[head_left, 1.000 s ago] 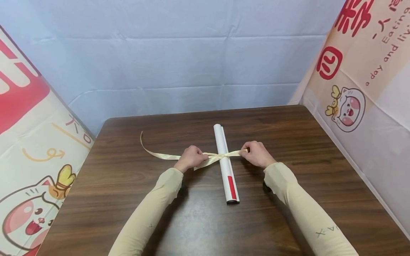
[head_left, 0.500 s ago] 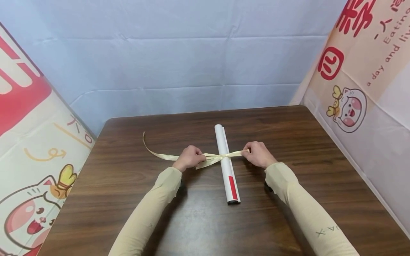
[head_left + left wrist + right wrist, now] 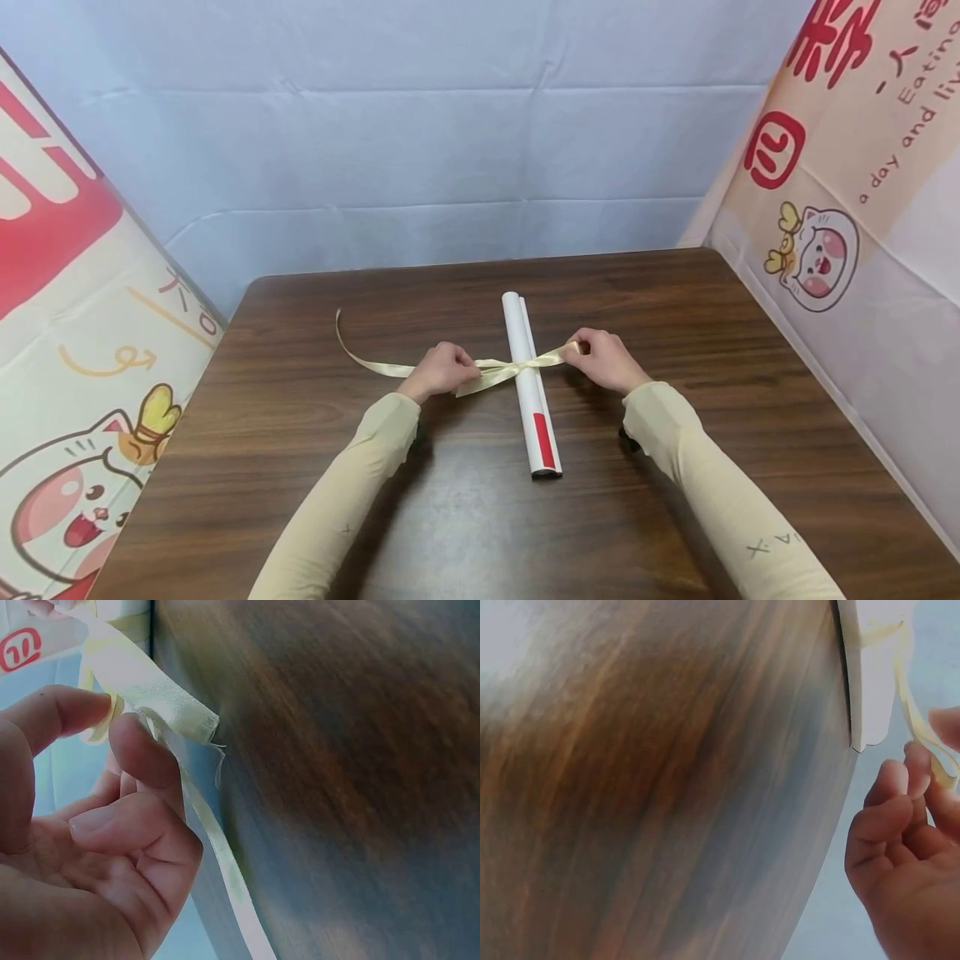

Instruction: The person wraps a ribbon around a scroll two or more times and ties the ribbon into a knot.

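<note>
A white paper roll (image 3: 522,387) with a red patch near its front end lies lengthwise on the table. Around its middle runs a pale yellow ribbon (image 3: 487,383), crossed on top. My left hand (image 3: 442,368), left of the roll, pinches the ribbon between thumb and forefinger. To the right, my right hand (image 3: 603,358) pinches a ribbon loop, slightly raised. In the left wrist view, a frayed ribbon end (image 3: 199,720) hangs just past the left hand's fingertips. The right wrist view has the ribbon (image 3: 906,697) stretching from the roll to the right fingers.
The dark wood table (image 3: 480,533) carries the roll. A long ribbon tail (image 3: 367,363) curls leftward over it. A pale cloth (image 3: 420,150) hangs behind, and printed banners (image 3: 862,208) stand at both sides.
My right hand has shifted slightly left and up, lifting its ribbon loop. My left hand has moved a little left. The roll stays nearly in place.
</note>
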`<state>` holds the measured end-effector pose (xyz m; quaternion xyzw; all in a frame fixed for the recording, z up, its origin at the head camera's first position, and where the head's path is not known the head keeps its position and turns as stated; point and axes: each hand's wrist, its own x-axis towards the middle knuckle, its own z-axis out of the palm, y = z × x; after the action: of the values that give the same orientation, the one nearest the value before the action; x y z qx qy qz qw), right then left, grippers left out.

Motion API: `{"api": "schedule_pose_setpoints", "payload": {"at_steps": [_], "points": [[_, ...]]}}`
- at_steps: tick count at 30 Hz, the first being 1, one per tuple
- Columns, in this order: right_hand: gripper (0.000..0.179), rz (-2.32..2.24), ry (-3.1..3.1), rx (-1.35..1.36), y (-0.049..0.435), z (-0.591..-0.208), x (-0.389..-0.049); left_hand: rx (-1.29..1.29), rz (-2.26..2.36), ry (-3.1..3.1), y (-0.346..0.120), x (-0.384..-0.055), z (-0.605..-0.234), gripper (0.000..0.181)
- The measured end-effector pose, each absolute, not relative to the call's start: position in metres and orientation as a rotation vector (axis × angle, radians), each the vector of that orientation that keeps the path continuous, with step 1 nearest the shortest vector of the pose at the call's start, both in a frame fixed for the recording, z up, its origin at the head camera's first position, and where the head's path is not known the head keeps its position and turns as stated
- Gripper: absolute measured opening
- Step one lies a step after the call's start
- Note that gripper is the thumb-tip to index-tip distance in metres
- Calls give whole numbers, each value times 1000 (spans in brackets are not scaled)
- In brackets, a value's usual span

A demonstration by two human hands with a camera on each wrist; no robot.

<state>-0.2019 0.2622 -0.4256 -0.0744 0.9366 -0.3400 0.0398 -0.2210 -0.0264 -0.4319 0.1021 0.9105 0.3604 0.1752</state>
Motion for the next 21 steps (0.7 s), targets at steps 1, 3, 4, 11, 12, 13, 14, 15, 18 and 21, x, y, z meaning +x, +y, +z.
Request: {"api": "schedule_pose_setpoints", "payload": {"at_steps": [1, 3, 4, 11, 12, 13, 14, 15, 18, 21], "points": [[25, -1041, 2874, -231, 263, -426, -202, 280, 1033, 2568, -26, -221, -432, 15], [25, -1028, 2880, -230, 263, -427, -202, 266, 1054, 2548, -26, -221, -432, 17], [24, -1024, 2880, -231, 264, -428, -202, 263, 1064, 2540, -26, -221, -432, 18], [32, -1029, 2874, -203, 268, -430, -201, 267, 1107, 2527, -25, -222, -433, 19], [34, -1033, 2877, -203, 269, -430, -201, 270, 1106, 2531, -25, -221, -433, 19], [36, -1034, 2883, -205, 269, -431, -201, 275, 1103, 2537, -26, -221, -432, 20], [37, -1033, 2892, -199, 270, -431, -201, 277, 1104, 2545, -27, -221, -432, 21], [37, -1031, 2900, -192, 271, -432, -201, 275, 1111, 2550, -29, -220, -432, 22], [37, -1007, 2917, -172, 274, -433, -201, 285, 1104, 2618, -35, -220, -432, 27], [40, -1005, 2927, -144, 276, -431, -200, 290, 1075, 2702, -42, -219, -431, 32]]}}
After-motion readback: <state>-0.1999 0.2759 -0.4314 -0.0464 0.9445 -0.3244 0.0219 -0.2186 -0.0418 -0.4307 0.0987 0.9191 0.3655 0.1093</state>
